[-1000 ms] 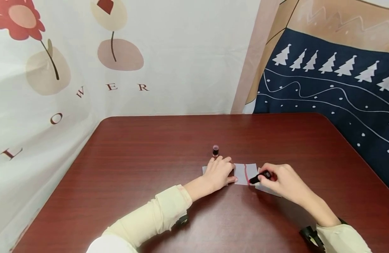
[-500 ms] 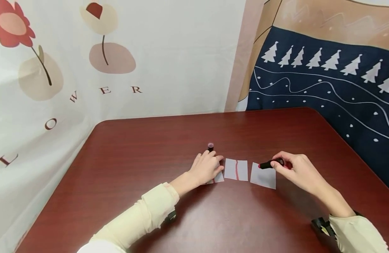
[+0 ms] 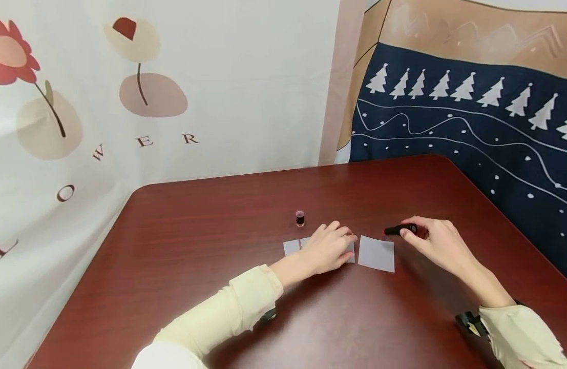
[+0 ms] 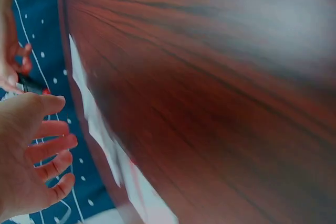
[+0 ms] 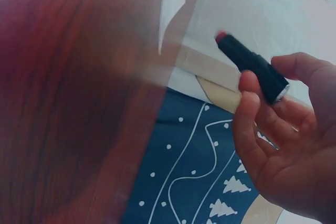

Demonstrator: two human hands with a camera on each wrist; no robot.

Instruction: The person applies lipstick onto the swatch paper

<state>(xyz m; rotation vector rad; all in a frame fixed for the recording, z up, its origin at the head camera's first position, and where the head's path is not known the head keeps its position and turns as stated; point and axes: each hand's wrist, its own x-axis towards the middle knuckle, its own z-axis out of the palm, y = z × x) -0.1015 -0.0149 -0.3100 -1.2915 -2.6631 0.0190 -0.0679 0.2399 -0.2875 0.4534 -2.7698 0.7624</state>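
Note:
My right hand (image 3: 442, 243) pinches a black lipstick (image 3: 400, 229) between thumb and fingers. Its red tip points left, past the far right corner of an unmarked white paper square (image 3: 376, 254); in the right wrist view the lipstick (image 5: 256, 67) is held clear of the table. My left hand (image 3: 327, 248) has its fingers loosely spread over the middle paper square (image 3: 351, 252), covering most of it. The left wrist view shows that hand (image 4: 31, 153) with nothing in its fingers. A left paper square (image 3: 291, 247) bearing a red line is partly hidden by the same hand.
A small cap (image 3: 300, 218) with a clear top and dark lower part stands behind the left square. Everything lies on a reddish-brown wooden table (image 3: 209, 220). A white floral cloth (image 3: 246, 77) and a navy tree-print cloth (image 3: 449, 118) hang behind.
My right hand has carried the lipstick from the foot of the middle square's red line, over the right square, to its far corner. The left hand has shifted from the left square to the middle one.

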